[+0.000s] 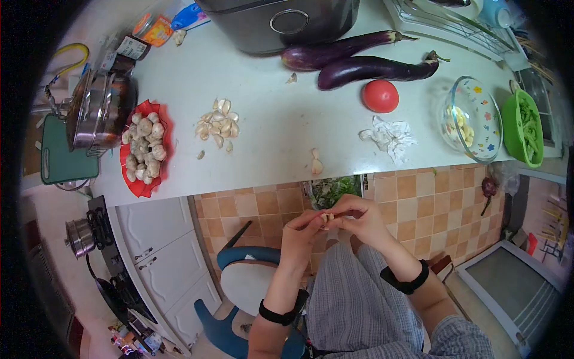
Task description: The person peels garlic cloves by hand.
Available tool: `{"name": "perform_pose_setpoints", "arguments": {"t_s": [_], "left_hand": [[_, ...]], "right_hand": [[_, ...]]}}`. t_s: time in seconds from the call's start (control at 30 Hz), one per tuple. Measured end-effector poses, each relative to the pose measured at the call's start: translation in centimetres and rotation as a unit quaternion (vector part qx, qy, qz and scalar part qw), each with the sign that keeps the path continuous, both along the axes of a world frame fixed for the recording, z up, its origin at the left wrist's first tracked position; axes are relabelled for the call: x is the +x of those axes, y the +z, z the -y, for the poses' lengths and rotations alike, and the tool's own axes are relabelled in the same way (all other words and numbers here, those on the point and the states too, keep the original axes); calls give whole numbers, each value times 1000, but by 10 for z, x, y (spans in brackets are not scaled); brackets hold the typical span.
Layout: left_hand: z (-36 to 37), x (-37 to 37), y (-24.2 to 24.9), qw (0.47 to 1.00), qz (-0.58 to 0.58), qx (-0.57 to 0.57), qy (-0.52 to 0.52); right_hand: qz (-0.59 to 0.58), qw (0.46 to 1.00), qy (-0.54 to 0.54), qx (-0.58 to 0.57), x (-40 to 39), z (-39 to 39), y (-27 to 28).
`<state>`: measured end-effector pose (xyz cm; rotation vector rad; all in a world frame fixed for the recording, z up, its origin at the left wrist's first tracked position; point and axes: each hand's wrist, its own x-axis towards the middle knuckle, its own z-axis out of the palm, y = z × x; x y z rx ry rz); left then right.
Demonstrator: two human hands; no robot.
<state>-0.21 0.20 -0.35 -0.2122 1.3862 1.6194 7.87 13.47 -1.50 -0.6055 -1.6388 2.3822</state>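
Just in front of the counter's edge, my left hand point(304, 232) and my right hand point(361, 220) meet, both pinching a small garlic clove point(326, 218). Fingertips partly cover it. Below them is a bin holding leafy green scraps point(335, 190). On the counter edge beyond the hands lie loose cloves point(316, 165). A pile of unpeeled garlic cloves point(219, 122) sits farther left, beside a red dish point(167, 140) of whole garlic bulbs point(143, 146). To the right, a flowered glass bowl point(480, 115) contains pale peeled cloves point(463, 128).
Two eggplants point(376, 70), a tomato point(380, 96) and a crumpled white tissue point(388, 137) lie on the white counter point(269, 143). A green basket point(508, 128) of cut green vegetables stands far right. A dark appliance point(269, 30) is at the back. A chair point(248, 284) stands left of my legs.
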Motion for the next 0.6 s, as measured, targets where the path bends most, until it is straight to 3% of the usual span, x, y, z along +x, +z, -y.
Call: {"name": "perform_pose_setpoints", "arguments": {"t_s": [0.03, 0.13, 0.37, 0.5, 0.6], "left_hand": [[-1, 1, -1, 997, 61, 32, 37], [-4, 5, -2, 990, 89, 48, 99], [3, 6, -16, 980, 49, 129, 140], [3, 3, -12, 962, 102, 198, 161], [-2, -2, -2, 951, 164, 190, 178]], "right_hand": [[11, 1000, 7, -4, -2, -1, 4], [37, 999, -2, -10, -4, 5, 7], [36, 999, -5, -1, -15, 8, 20], [12, 999, -14, 41, -18, 12, 19], [16, 995, -81, -47, -21, -2, 23]]}}
